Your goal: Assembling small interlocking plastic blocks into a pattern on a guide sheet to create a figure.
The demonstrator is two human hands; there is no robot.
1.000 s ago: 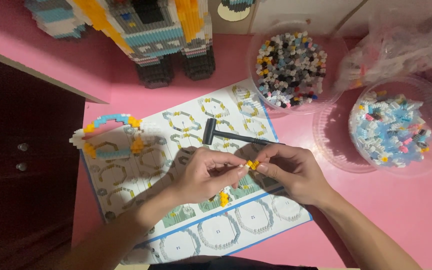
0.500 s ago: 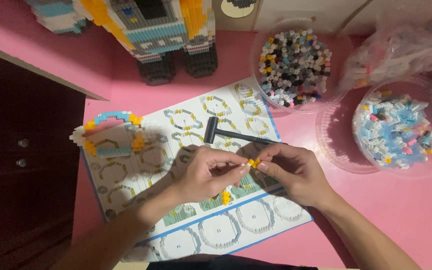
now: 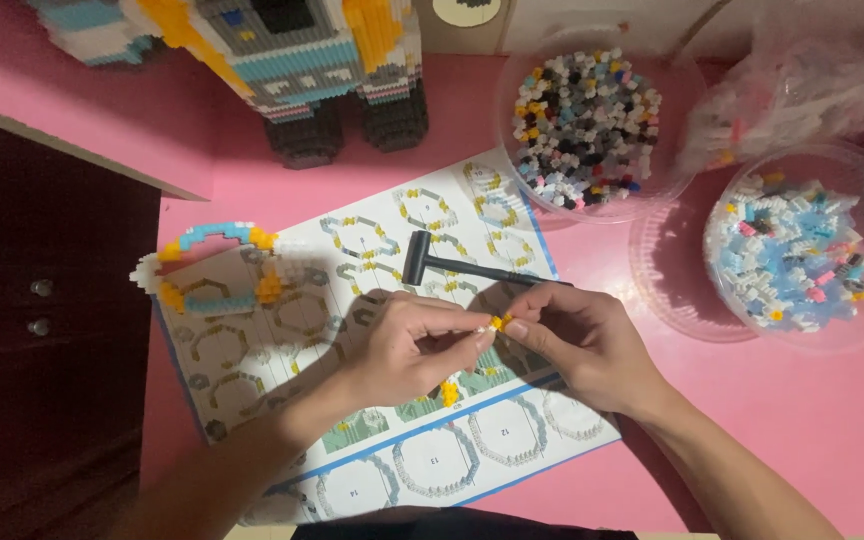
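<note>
My left hand (image 3: 417,345) and my right hand (image 3: 577,340) meet over a printed instruction sheet (image 3: 372,330), pinching a tiny yellow and white block piece (image 3: 493,322) between their fingertips. Both hands' fingers are closed on it. A small black hammer (image 3: 447,263) lies on the sheet just above my hands. Another small yellow piece (image 3: 449,392) rests on the sheet below my left hand. A partly built ring of blue, yellow and white blocks (image 3: 210,268) lies on the sheet's left part.
A large block-built figure (image 3: 292,60) stands at the back. A clear bowl of dark mixed blocks (image 3: 587,110) and a clear bowl of pale blue blocks (image 3: 792,250) sit on the pink table at right, by plastic bags (image 3: 802,80). A dark cabinet (image 3: 42,310) is at left.
My hands have stayed together over the sheet, making only small finger movements on the tiny piece. Nothing else has moved.
</note>
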